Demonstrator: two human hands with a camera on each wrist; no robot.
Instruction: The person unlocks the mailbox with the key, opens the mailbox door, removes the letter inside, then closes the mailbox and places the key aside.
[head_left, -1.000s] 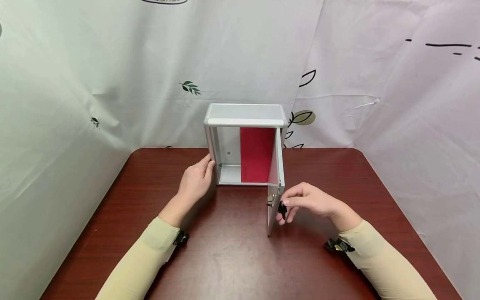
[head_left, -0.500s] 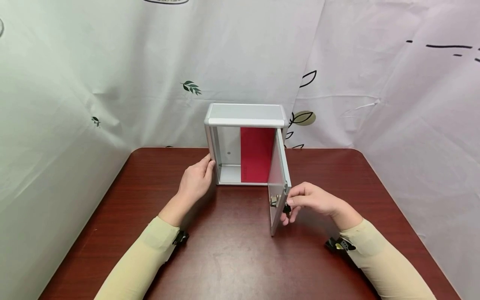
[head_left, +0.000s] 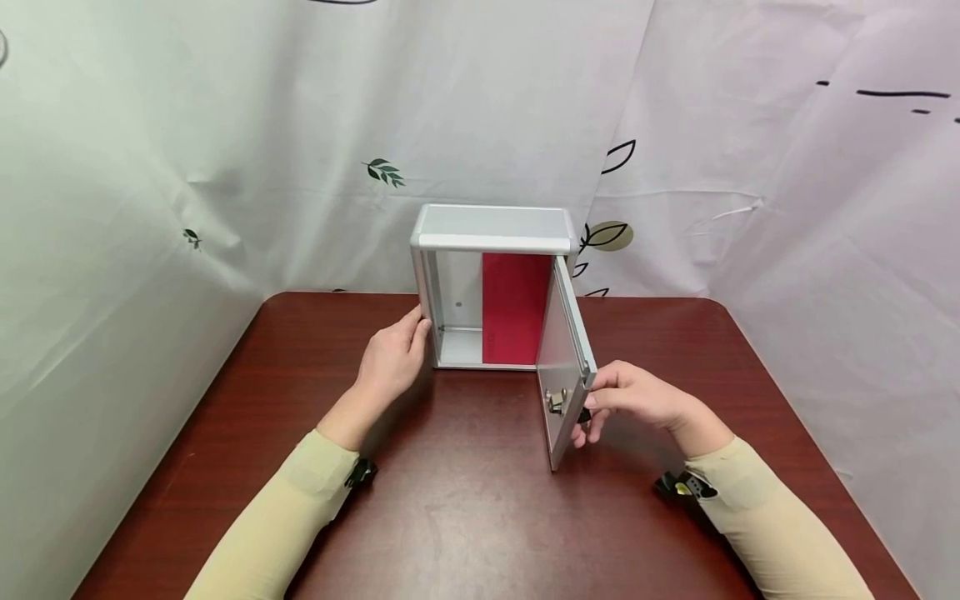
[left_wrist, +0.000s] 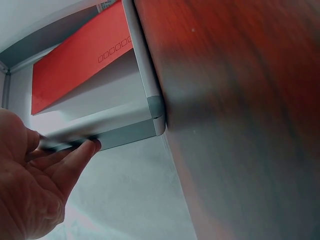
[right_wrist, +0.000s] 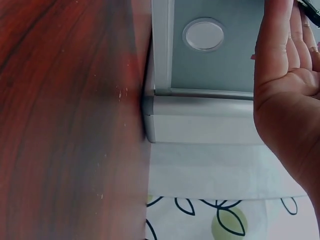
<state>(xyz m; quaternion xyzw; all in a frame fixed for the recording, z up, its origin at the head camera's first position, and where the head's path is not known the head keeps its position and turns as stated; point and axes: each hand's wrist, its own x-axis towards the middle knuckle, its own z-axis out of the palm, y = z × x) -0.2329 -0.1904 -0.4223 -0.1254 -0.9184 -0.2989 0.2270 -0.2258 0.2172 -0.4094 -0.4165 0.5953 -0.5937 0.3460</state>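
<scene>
A silver metal box [head_left: 491, 223] stands upright at the back of the table, its hinged door [head_left: 564, 350] swung out on the right. Inside leans a red envelope [head_left: 516, 308]; its row of printed squares shows in the left wrist view. My left hand [head_left: 392, 357] grips the box's left wall, thumb near the front edge. At the door's free edge, my right hand [head_left: 633, 396] pinches a black-headed key [head_left: 585, 415], partly hidden by the door. A metal lock [head_left: 557, 402] sits on the door's inner face. The right wrist view shows an oval panel [right_wrist: 204, 34] on the outer face.
The dark red wooden table [head_left: 465, 517] runs under everything. A white printed cloth [head_left: 300, 167] hangs close behind the box and along both sides. Each forearm wears a black strap, such as the right strap [head_left: 686, 486].
The door has swung farther out to the right, its free edge moving with my right hand on the key. My left hand stays on the box's side.
</scene>
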